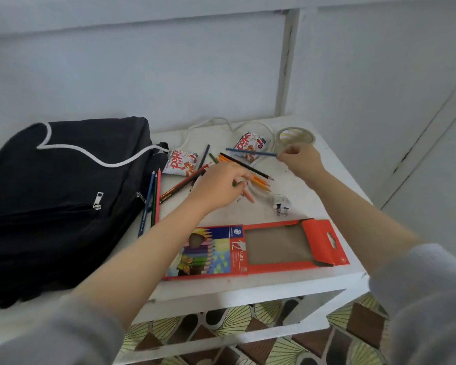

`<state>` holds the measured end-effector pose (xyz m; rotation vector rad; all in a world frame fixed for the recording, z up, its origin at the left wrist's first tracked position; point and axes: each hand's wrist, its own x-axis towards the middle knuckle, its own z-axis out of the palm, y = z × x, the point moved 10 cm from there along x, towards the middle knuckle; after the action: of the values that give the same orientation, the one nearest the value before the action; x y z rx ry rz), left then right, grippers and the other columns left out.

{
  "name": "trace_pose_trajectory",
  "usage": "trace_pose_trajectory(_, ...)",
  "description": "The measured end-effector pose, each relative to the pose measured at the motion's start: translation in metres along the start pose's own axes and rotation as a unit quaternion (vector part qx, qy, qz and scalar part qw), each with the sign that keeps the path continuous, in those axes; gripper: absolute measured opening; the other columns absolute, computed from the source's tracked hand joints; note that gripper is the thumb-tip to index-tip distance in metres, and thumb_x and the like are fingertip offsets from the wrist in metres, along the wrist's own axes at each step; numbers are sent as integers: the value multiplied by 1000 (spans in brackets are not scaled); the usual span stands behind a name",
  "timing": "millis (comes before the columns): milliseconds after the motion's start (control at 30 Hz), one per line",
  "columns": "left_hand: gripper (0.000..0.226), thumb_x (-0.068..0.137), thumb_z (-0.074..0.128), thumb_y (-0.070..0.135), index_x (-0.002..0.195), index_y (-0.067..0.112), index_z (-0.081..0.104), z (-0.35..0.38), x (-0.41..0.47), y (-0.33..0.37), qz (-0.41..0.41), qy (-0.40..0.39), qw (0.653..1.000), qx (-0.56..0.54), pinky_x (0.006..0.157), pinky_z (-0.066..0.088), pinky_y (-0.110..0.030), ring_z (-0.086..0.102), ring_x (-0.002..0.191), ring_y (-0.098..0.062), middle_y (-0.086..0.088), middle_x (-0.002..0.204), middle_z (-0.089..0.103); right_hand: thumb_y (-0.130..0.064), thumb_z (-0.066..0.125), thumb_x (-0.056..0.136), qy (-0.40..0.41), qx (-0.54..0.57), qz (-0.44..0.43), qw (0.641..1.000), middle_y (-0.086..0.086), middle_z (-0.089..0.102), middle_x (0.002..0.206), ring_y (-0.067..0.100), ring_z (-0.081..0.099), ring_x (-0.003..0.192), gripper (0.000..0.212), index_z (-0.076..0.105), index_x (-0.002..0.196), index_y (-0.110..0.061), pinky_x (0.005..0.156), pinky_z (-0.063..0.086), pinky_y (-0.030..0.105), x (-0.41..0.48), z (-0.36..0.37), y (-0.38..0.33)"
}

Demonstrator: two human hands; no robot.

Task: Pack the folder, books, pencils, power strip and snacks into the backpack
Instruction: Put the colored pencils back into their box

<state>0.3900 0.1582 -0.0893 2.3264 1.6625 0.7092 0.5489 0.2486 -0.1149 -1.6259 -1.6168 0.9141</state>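
Pencil-gathering step, by look of it. Right hand (300,158) pinched blue pencil (250,152) by its end, above table (313,206). Left hand (219,185) curled round few loose pencils (261,184) mid-table. Pencil box (256,248) lay open at near edge, backpack (50,206) at left. Next probably called for bunching strays, tips aligned, for box.

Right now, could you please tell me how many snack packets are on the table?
2. One snack packet lies beside the backpack; the other snack packet lies farther right, next to the tape roll. Others could be hidden inside the backpack.
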Motion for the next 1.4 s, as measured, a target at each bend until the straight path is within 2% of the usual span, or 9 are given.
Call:
trace_pose_trajectory(200,21,83,62,12,100,19,72,27,29,22,59,-66,994,62,76,39,-24,55,89,-12,1,95,65,3,54,85,93,251,-84,960,9,63,74,11,67,58,23,47,71,-14,56,53,23,-49,-79,-13)
trace_pose_trajectory(433,16,83,61,11,96,13,71,43,47,25,84,-95,985,118,79,40,-26,58,95,-19,-2,97,66,8,45,88,124,327,-88,933,-1,69,66,18,68,62,27,45,71,-13,59,52,24,-112,-118,5)
trace_pose_trajectory(667,11,85,58,5,91,12,65,-31,60,39,7,128,977,-170,75,49,-25,62,80,-16,-1,84,66,10,43,90,104,318,-56,941,1,70,67,18,64,56,26,47,74,-10,54,51,24,-144,-106,38)
trace_pose_trajectory(767,16,84,60,5,81,21,60,-72,45,53,-25,217,923,-318,68,53,-26,63,74,-14,3,78,64,9,44,89,105,281,-44,953,3,66,62,20,58,51,21,48,77,-8,50,48,25,-151,-102,47)
trace_pose_trajectory(867,19,87,57,-3,82,16,57,-67,23,74,-34,162,890,-425,56,53,-21,62,63,-4,-3,76,62,7,48,87,110,224,-43,967,6,66,64,18,57,51,13,50,82,-5,50,46,25,-156,-96,49)
trace_pose_trajectory(1033,23,85,60,-4,78,18,58,-18,-15,86,-39,36,923,-381,46,47,-13,60,57,-1,-2,74,60,-4,56,87,96,178,-14,979,10,68,65,14,57,53,12,51,93,-13,53,44,24,-163,-79,59)
trace_pose_trajectory(1167,25,82,65,0,79,24,61,2,-21,80,-37,27,941,-334,57,55,-24,63,70,-12,5,76,64,-14,65,85,111,122,-26,986,2,68,71,16,59,65,14,53,91,-20,62,47,28,-170,-67,63)
trace_pose_trajectory(1267,17,80,68,3,82,19,64,15,-21,83,-22,16,953,-301,68,51,-19,62,73,-9,9,75,64,-22,71,80,106,14,-65,992,-13,64,84,1,57,74,20,59,96,-20,64,39,7,-175,-59,57)
trace_pose_trajectory(1400,13,78,70,6,84,18,67,33,-23,84,-18,-8,961,-277,68,47,-11,59,72,-1,11,76,64,-49,77,65,66,-184,-98,976,-10,58,103,13,50,95,48,62,104,-24,78,30,22,-180,-48,50)
